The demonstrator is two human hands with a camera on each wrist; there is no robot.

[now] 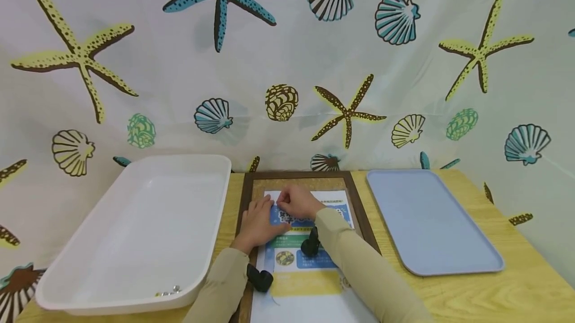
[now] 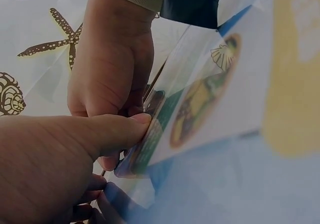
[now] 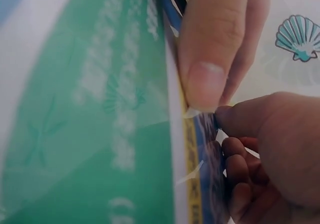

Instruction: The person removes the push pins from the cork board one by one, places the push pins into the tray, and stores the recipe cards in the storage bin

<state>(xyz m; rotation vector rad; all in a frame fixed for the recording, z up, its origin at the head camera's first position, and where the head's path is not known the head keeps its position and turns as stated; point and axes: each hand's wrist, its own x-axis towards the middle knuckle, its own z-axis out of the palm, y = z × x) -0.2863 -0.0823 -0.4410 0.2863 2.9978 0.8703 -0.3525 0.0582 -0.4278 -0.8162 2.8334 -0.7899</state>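
A printed poster (image 1: 305,283) lies on a corkboard (image 1: 330,183) with a dark brown frame. My left hand (image 1: 258,223) rests spread on the poster's upper left part, thumb pointing right. Beside it, my right hand (image 1: 298,202) is curled near the poster's upper left corner, thumb and forefinger pinched together. Whatever sits at those fingertips is too small and too covered to make out. In the left wrist view, the left thumb (image 2: 115,129) lies on the print close to the right hand (image 2: 107,59). The right wrist view shows the fingertips of both hands nearly meeting.
On the left stands a large white tray (image 1: 148,233) with several tiny shiny metal pieces (image 1: 169,292) near its front edge. A flat light blue tray (image 1: 437,223) lies right of the board on the wooden table (image 1: 516,283). A patterned cloth (image 1: 287,63) hangs behind.
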